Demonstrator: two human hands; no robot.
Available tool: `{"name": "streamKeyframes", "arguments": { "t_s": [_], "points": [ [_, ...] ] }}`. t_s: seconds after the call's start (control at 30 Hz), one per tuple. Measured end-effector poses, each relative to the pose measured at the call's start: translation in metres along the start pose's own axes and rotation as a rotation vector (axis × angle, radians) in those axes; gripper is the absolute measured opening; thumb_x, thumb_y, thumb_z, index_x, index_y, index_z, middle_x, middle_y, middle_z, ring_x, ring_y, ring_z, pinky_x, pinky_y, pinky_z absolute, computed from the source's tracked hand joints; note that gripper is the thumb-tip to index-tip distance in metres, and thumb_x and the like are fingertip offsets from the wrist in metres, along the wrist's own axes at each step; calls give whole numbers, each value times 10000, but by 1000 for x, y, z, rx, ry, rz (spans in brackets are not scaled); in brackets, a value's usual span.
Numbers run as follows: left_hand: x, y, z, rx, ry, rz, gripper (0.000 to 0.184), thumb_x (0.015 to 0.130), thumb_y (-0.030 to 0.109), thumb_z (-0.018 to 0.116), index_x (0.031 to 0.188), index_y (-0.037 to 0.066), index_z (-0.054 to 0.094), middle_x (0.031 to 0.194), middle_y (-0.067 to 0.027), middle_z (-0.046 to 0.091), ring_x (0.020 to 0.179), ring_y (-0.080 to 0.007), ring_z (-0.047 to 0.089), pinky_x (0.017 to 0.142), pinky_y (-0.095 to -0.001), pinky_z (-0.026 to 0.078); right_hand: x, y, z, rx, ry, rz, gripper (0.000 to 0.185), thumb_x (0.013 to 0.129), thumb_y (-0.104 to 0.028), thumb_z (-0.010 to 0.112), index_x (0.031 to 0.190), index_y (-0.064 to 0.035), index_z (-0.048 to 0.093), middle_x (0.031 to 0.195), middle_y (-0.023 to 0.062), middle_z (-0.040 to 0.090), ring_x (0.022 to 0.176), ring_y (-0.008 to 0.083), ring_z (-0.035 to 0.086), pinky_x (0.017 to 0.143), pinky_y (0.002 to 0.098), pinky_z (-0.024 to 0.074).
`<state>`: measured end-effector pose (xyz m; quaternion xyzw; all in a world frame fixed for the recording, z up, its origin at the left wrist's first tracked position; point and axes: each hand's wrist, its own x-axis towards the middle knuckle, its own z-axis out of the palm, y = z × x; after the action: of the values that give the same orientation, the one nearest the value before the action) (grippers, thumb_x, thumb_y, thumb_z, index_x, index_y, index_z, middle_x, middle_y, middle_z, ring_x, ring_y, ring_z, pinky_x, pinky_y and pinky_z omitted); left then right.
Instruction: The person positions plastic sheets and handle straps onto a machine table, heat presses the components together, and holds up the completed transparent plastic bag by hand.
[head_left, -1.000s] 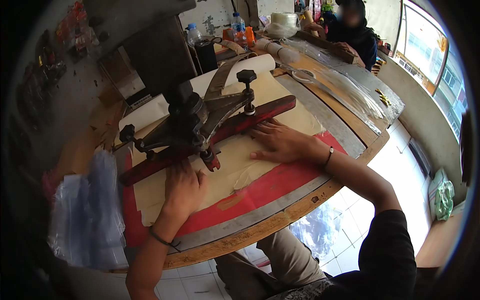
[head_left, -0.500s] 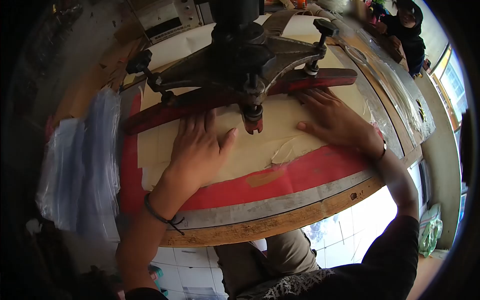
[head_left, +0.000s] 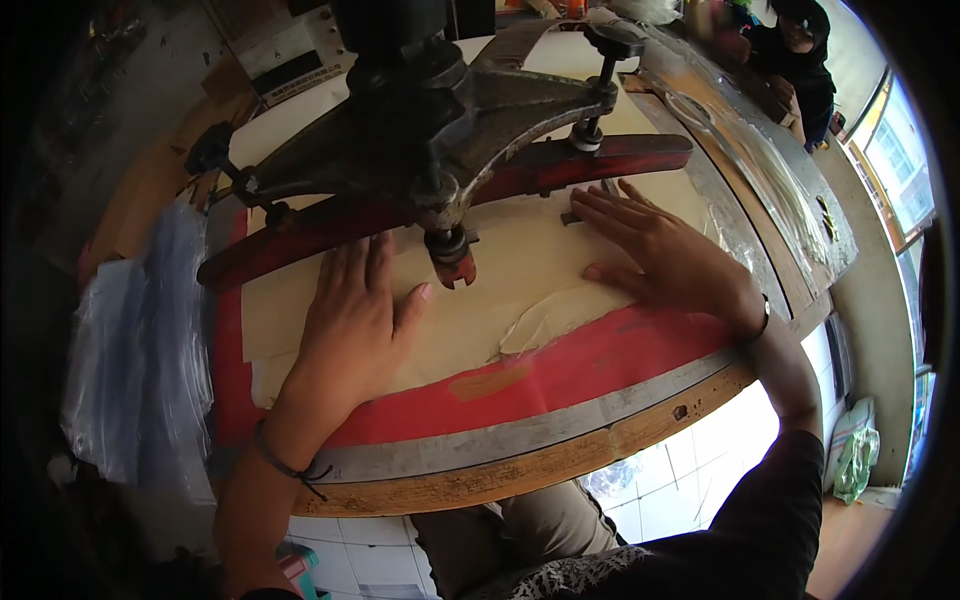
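A cream sheet (head_left: 460,320) lies over a red sheet (head_left: 580,370) on the grey-topped table (head_left: 520,424). My left hand (head_left: 350,330) rests flat on the cream sheet at the left, fingertips near the long red bar (head_left: 540,170). On the right side of the same sheet lies my right hand (head_left: 660,245), fingers spread, its fingertips just in front of the bar beside a small dark piece. Neither hand grips anything. Above, a dark metal press head (head_left: 420,130) with black knobs carries the bar. A torn, wrinkled patch shows in the cream sheet between my hands.
Clear plastic sheets (head_left: 140,350) hang at the table's left. Long clear strips (head_left: 770,180) lie along the right side table. Another person (head_left: 795,60) sits at the back right. A green and white bag (head_left: 857,460) stands on the floor at the right.
The view has tilted down and shifted, so the press head looks larger. The bar now appears higher above the sheet, and my right fingertips show in front of it. Both hands stay on the sheet.
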<state>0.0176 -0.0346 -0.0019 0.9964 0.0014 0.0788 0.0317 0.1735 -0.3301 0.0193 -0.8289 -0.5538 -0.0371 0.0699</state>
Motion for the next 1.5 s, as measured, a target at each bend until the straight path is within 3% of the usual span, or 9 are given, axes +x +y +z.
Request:
{"name": "streamKeyframes", "arguments": {
  "t_s": [0.13, 0.37, 0.5, 0.67, 0.7, 0.87, 1.17, 1.37, 1.5],
  "points": [
    [0, -2, 3, 15, 50, 28, 691, 1008, 422, 430, 1395, -144, 347, 1397, -362, 403, 1348, -456, 366, 1184, -501, 229, -12, -9, -14, -35, -66, 41, 668, 965, -396, 568, 1443, 33, 385, 1509, 206, 381, 1432, 308, 322, 1225, 429, 197],
    [0, -4, -3, -12, 39, 17, 672, 1000, 423, 445, 1378, -128, 377, 1364, -328, 447, 1286, -456, 418, 1132, -507, 292, -7, -12, -28, -16, -70, 194, 664, 988, -440, 513, 1440, 30, 388, 1445, 223, 456, 1302, 378, 469, 1100, 430, 379],
    [2, -3, 0, 42, 123, 35, 663, 992, 435, 454, 1337, -131, 440, 1285, -324, 521, 1232, -446, 478, 1096, -502, 339, -7, -10, -20, -26, -98, 234, 722, 967, -460, 537, 1518, -64, 288, 1503, 192, 399, 1290, 383, 484, 1113, 439, 361],
    [-10, 2, -1, 255, 170, -24, 672, 995, 442, 459, 1291, -161, 488, 1248, -342, 562, 1184, -434, 552, 1058, -445, 411, -5, -12, -20, 12, -68, 268, 596, 955, -426, 568, 1431, -82, 462, 1495, 99, 446, 1058, 425, 612, 991, 454, 462],
    [-14, 4, -1, 275, 180, -46, 673, 990, 446, 465, 1280, -160, 502, 1259, -339, 560, 1174, -428, 563, 1026, -444, 436, -6, -10, -17, -4, -44, 250, 582, 947, -406, 588, 1430, -103, 471, 1495, 62, 454, 1018, 425, 626, 960, 458, 481],
    [-14, 13, -5, 313, 162, -113, 680, 969, 470, 493, 1219, -157, 566, 1257, -306, 578, 1120, -373, 609, 844, -431, 537, -5, -9, -18, 21, -69, 251, 598, 946, -395, 588, 1439, -84, 454, 1491, 92, 452, 1054, 423, 613, 979, 462, 466],
    [-17, 22, -9, 303, 97, -192, 657, 981, 471, 473, 1237, -126, 576, 836, -191, 668, 551, -252, 653, 538, -372, 527, -1, -9, -16, 48, 15, 218, 565, 940, -343, 605, 1425, -85, 469, 1460, 159, 469, 1158, 421, 571, 997, 467, 446],
    [-18, 25, -20, 276, -57, -247, 693, 996, 512, 414, 1283, -102, 558, 594, -125, 630, 537, -252, 656, 548, -362, 530, 3, -8, -17, 68, 15, 260, 513, 922, -302, 636, 1381, -103, 526, 1413, 156, 518, 1057, 424, 618, 938, 465, 487],
    [-18, 18, -15, 257, 52, -221, 741, 977, 576, 410, 1259, -89, 577, 595, -133, 635, 529, -253, 658, 528, -366, 526, 7, -6, -14, 61, 34, 300, 469, 902, -250, 658, 1337, -103, 566, 1351, 150, 573, 1003, 422, 638, 871, 458, 523]
  ]
}}
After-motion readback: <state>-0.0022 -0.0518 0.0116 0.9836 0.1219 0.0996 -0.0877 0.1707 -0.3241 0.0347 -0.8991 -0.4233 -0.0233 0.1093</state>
